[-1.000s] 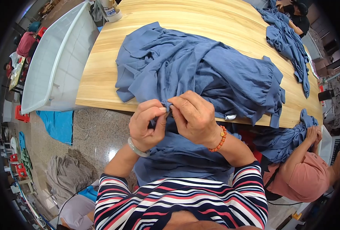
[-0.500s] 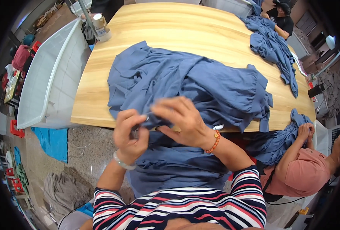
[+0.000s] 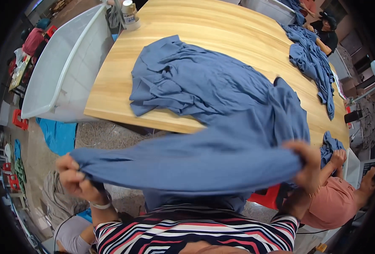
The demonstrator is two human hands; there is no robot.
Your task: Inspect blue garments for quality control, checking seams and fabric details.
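A long stretch of a blue garment (image 3: 187,169) is pulled out sideways in front of my body, blurred by motion. My left hand (image 3: 75,178) closes its fingers around the garment's left end. At the other end, my right hand (image 3: 305,166) grips the cloth, partly smeared by motion. The stretched part runs up at the right onto the table, where the rest of the blue cloth (image 3: 204,80) lies spread and wrinkled. Whether all of it is one piece, I cannot tell for sure.
The wooden table (image 3: 111,95) has a translucent plastic bin (image 3: 71,70) at its left and a spray can (image 3: 129,12) on its far left corner. Co-workers handle blue garments (image 3: 308,55) at the right. A red stool (image 3: 267,197) stands below my right arm.
My hands, close together at the table's near edge before, have moved far apart toward me. The cloth is now lifted and drawn out between them. The view has shifted slightly.
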